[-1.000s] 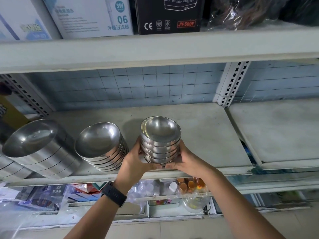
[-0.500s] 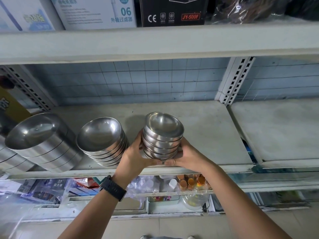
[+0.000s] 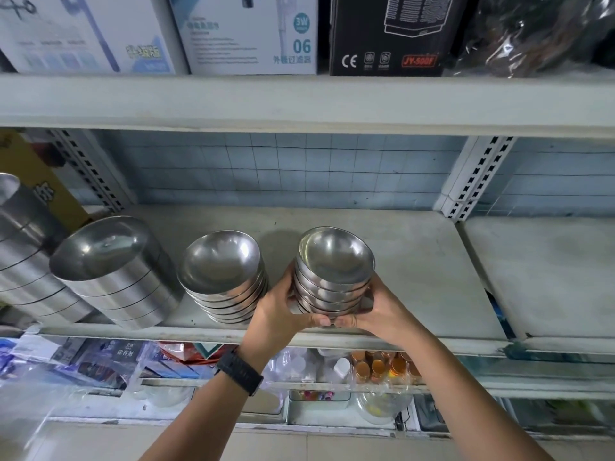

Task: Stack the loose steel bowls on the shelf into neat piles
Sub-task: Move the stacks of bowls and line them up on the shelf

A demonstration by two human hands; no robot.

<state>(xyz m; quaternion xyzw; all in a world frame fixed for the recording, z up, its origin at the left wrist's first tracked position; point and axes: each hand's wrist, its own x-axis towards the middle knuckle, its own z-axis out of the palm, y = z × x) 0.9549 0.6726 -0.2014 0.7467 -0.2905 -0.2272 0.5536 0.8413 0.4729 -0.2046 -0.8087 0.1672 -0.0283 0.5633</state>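
A small pile of several nested steel bowls (image 3: 334, 271) stands near the front edge of the grey shelf (image 3: 416, 277). My left hand (image 3: 278, 311) wraps its left side and my right hand (image 3: 376, 311) its right side; the thumbs meet at the pile's base. Just to the left stands a second, slightly wider pile of steel bowls (image 3: 223, 277), apart from my hands. Further left leans a stack of larger steel pans (image 3: 109, 274), and another steel stack (image 3: 23, 247) sits at the left edge.
Boxes (image 3: 253, 34) line the shelf above. A perforated upright (image 3: 472, 181) divides this shelf from the bare board (image 3: 549, 277) on the right. Below are packets, small orange-capped bottles (image 3: 382, 366) and plastic containers.
The pile in my hands has shifted slightly further back onto the shelf. My grip on it is the same; the view has tilted up a little.
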